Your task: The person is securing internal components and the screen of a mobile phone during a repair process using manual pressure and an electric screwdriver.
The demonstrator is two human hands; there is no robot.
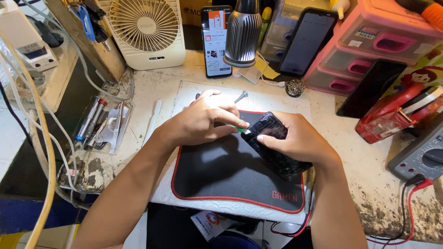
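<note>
A dark phone with a cracked, shiny face lies tilted over the black, red-edged mat. My right hand grips it from the right side, fingers across its upper part. My left hand pinches a small green pick and presses it against the phone's top left edge. Both forearms reach in from the bottom of the view.
A cream desk fan, a lamp head, two propped phones and pink drawers stand at the back. A tool tray lies left. A multimeter with red leads and a red bottle sit right.
</note>
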